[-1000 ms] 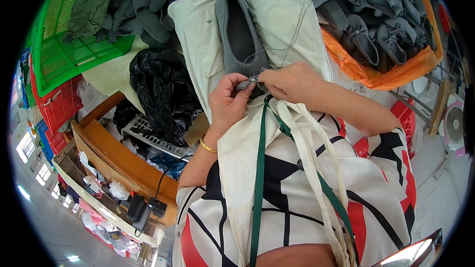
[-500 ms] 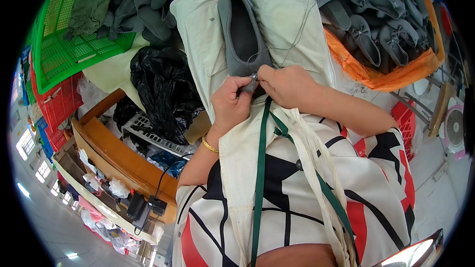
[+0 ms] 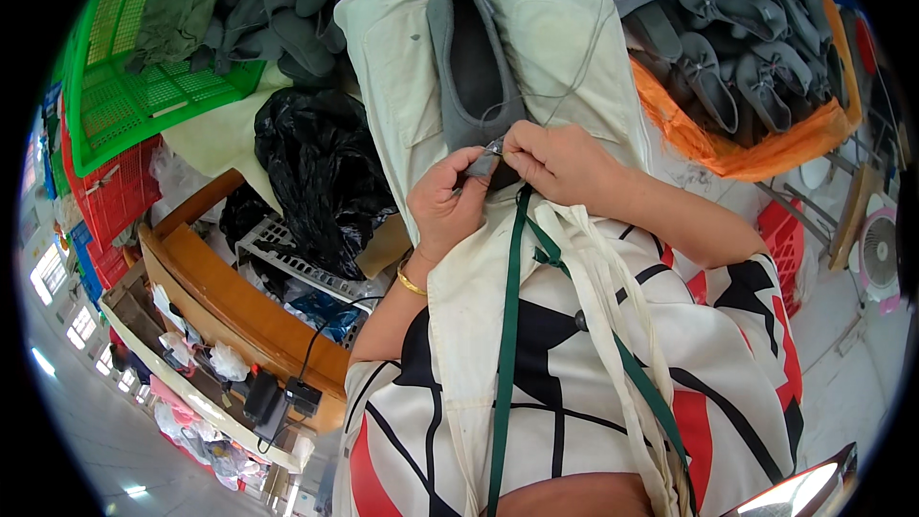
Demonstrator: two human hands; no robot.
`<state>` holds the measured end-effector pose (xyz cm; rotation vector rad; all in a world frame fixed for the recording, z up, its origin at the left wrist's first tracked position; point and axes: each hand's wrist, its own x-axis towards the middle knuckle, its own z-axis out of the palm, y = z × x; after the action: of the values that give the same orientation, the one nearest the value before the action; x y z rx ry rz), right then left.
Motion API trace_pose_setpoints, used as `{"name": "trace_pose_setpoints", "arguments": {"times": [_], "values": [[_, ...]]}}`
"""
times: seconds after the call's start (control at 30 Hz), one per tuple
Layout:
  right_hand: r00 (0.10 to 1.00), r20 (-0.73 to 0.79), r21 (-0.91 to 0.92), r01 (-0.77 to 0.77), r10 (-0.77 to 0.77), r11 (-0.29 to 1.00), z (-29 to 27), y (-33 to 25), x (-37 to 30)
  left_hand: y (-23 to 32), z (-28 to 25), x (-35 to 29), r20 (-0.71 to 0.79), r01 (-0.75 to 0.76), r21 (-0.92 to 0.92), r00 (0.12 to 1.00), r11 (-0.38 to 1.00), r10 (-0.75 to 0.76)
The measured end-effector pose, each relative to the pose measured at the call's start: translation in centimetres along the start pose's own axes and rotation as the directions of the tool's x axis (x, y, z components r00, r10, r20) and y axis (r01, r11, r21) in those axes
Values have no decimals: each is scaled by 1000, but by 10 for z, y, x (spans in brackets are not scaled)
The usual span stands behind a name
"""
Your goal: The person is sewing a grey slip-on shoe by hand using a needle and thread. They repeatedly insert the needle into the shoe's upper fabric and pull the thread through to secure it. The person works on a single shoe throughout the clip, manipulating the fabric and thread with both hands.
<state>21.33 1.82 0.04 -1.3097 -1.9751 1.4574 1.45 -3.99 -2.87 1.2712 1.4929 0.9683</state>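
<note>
A dark grey slip-on shoe [image 3: 446, 77] lies on the cream cloth in front of me, its toe end nearest my body. My left hand [image 3: 448, 203] is closed in a pinch on grey fabric at the toe end; I cannot tell whether that bit is the shoe itself or a separate trim. A small shiny dark piece shows between the two hands. Against it my right hand [image 3: 563, 165] is closed, thumb and forefinger pressed together; whatever they hold is hidden. A thin grey thread [image 3: 580, 67] loops over the cloth and the shoe opening.
Beneath the shoe is a cream cloth-covered padded surface [image 3: 565, 29]. Many grey shoes fill an orange-edged container [image 3: 756, 163] at right, with others piled far left beside a green crate [image 3: 172, 96]. A black plastic bag [image 3: 321, 172] and wooden furniture [image 3: 230, 287] stand left.
My right fingers have turned and curled slightly at the toe end. More of the grey fabric now shows by my left fingertips. The shoe's place on the cloth looks unchanged.
</note>
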Motion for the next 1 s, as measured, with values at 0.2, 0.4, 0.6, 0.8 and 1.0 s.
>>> {"name": "trace_pose_setpoints", "arguments": {"times": [0.2, 0.4, 0.6, 0.8, 1.0], "values": [[1000, -9, -23, 24, -24, 999, 3, 3, 1, -2, -1, 1, 7, -19, -23, 1000, 1000, 19], [997, -40, 16, -58, 58, 998, 7, 4, 2, 0, 0, 5, 21, -104, 17, 994, 994, 104], [992, -40, 68, -113, 116, 991, 10, -6, 14, -1, 0, 9, 64, -242, 87, 969, 966, 238], [998, 40, 0, -49, 49, 999, -26, -7, 29, 2, -1, 13, 72, -277, 151, 960, 949, 269], [972, -143, -363, 125, -188, 923, -50, -15, 41, 4, -1, 17, 88, -376, 185, 927, 908, 366]]}}
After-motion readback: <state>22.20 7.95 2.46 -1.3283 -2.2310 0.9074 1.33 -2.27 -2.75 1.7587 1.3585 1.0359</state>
